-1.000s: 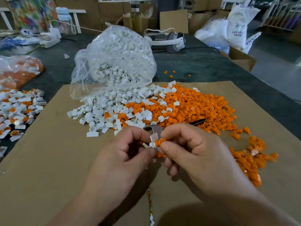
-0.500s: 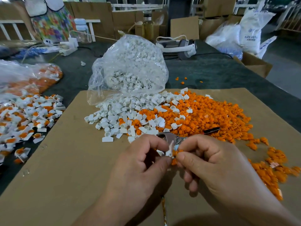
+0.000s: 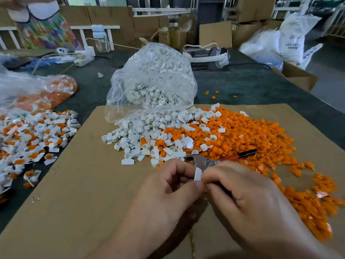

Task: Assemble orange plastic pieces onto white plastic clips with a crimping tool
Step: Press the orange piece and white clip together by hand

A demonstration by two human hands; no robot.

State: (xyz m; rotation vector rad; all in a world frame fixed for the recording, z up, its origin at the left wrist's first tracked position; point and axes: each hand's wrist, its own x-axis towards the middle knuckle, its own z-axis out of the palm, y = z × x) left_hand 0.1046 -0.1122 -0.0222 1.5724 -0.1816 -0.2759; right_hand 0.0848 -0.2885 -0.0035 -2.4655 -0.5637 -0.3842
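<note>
cardboard sheet [image 3: 74,184] on a dark bench [image 3: 242,86], stock spread out. loose white clips [image 3: 149,131] at 12 o'clock from the hands, spilling from a clear bag [image 3: 155,81] further out at 12. orange pieces [image 3: 252,139] heaped from 1 to 4 o'clock. finished assemblies [image 3: 31,135] at 9-10 o'clock, off the sheet. left hand [image 3: 168,187] and right hand [image 3: 242,195] meet at centre, fingers curled, both thumb-and-index pinches clamped on one white clip [image 3: 197,174] held upright between them. its orange mate is hidden in the fingertips, can't confirm it's seated. crimping tool [image 3: 203,161] head sits just past the knuckles, handle pointing to 2 o'clock; can't tell if the right hand grips it. looks like hand-mating, pre-crimp. next: get the pair square in the tool head, squeeze, no twist.
</note>
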